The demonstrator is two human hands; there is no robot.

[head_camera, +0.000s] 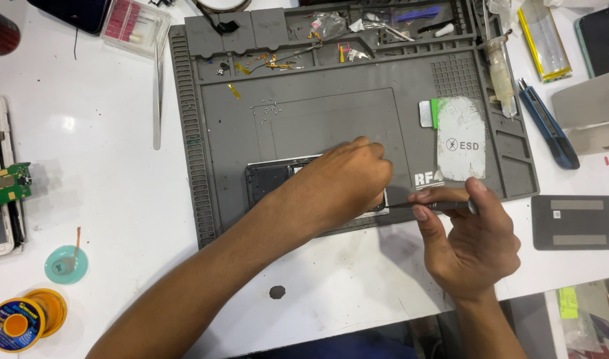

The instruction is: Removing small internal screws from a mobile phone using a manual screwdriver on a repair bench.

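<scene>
Resting palm-down on an opened dark phone (271, 178), the left hand (344, 183) covers most of the device, its fingers curled together and pressed onto it; whether they grip anything underneath I cannot tell. The phone lies flat on the grey repair mat (218, 126), close to the mat's near edge and a little left of its middle. Only the phone's left end and a sliver of its right end show past the hand.

The right hand (474, 242) hovers over the near right corner of the mat, thumb and forefinger pinching a thin dark screwdriver (437, 205) that lies almost level, its tip pointing left toward the right end of the phone, just beside the left hand's knuckles.

A silvery anti-static pouch (461, 138) lies on the mat's right side, just above the right hand, with a small green-and-white card (429, 113) touching its left edge. A scatter of tiny screws (268, 106) sits toward the mat's far side. Along the mat's far edge the tray compartments hold bits of flex cable and small tools.

Off the mat, on the white table (105, 199), metal tweezers (157, 100) lie beyond its left edge, a blue utility knife (547, 123) beyond its right edge, and a solder spool (15, 324) sits at the table's near left corner.
</scene>
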